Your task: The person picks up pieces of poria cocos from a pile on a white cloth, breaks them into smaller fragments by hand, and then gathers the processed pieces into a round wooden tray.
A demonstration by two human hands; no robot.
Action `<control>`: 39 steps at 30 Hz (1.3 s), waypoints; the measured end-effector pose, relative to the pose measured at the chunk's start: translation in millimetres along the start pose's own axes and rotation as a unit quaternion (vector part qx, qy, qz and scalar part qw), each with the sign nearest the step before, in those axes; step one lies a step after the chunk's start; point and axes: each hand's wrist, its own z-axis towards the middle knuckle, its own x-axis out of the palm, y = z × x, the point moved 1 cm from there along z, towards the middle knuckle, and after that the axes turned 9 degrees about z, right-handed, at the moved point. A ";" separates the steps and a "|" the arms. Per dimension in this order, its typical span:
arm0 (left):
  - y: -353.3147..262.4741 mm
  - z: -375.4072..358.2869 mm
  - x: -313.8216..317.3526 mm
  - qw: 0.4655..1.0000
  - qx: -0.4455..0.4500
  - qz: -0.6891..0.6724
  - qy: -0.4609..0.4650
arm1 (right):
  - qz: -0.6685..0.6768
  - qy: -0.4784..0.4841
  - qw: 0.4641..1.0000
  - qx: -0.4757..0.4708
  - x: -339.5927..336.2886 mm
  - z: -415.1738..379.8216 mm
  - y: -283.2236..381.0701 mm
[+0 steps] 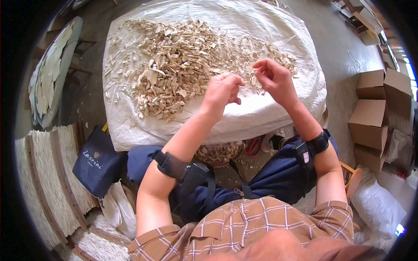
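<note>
A large heap of pale beige chips (176,61) lies on a white cloth (257,111) that covers the table. Over the heap's lower right edge is my left hand (223,92), its fingers curled and pressed together; anything between them is too small to make out. Just to its right, my right hand (273,78) is raised above the scattered finer pieces, thumb and fingers bent towards each other. What it may be holding is too small to tell. The two hands are close but apart.
Below the table edge sits a container of chips (220,153) between my legs, with red-handled scissors (253,147) beside it. A dark blue bag (98,163) stands at left near racks of pale strips (52,174). Cardboard boxes (368,119) are at right.
</note>
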 end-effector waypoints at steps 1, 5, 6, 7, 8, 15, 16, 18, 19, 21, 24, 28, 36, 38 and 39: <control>-2.4 0.6 -4.1 0.999 -0.014 -0.029 -0.007 | -0.088 -0.039 0.995 -0.028 -6.1 3.0 -3.3; -10.4 -2.0 -14.9 0.996 -0.019 -0.087 -0.019 | -0.293 -0.076 0.953 -0.020 -34.0 14.9 -23.6; -10.7 -2.9 -15.7 0.996 -0.017 -0.086 -0.017 | -0.356 -0.073 0.931 -0.029 -38.1 15.9 -33.1; -11.5 -5.0 -16.1 0.994 -0.017 -0.103 -0.036 | -0.376 -0.045 0.925 -0.032 -36.7 16.3 -34.9; -12.2 -6.3 -17.4 0.991 -0.018 -0.120 -0.056 | -0.376 -0.045 0.925 -0.033 -34.5 14.2 -37.3; -13.7 -9.2 -27.3 0.985 -0.001 -0.168 -0.024 | -0.414 0.097 0.896 -0.124 -18.6 4.4 -58.0; -13.3 -9.2 -27.9 0.985 0.000 -0.169 -0.024 | -0.415 0.098 0.896 -0.125 -20.5 7.0 -58.0; -11.6 -8.6 -29.8 0.984 0.002 -0.172 -0.037 | -0.451 0.001 0.891 -0.049 -26.1 13.1 -58.8; -12.8 -9.3 -29.5 0.984 0.004 -0.173 -0.037 | -0.449 -0.017 0.893 -0.020 -30.5 16.5 -56.0; -14.6 -11.1 -27.5 0.988 0.009 -0.145 -0.046 | -0.484 -0.055 0.873 -0.028 -38.0 16.7 -49.9; -11.1 -8.0 -28.6 0.990 0.006 -0.131 -0.060 | -0.510 -0.116 0.850 -0.069 -42.7 16.9 -50.8; -12.6 -8.2 -26.6 0.990 0.007 -0.118 -0.080 | -0.449 0.022 0.892 -0.050 -27.3 15.4 -55.2; -16.2 -8.9 -26.9 0.988 0.011 -0.135 -0.071 | -0.416 -0.007 0.909 -0.016 -26.4 19.3 -63.0; -14.9 -8.6 -26.5 0.989 0.012 -0.132 -0.066 | -0.435 -0.008 0.900 -0.025 -23.2 19.5 -66.4; -14.0 -8.9 -26.6 0.990 0.012 -0.129 -0.062 | -0.455 -0.009 0.890 -0.034 -21.6 19.5 -67.8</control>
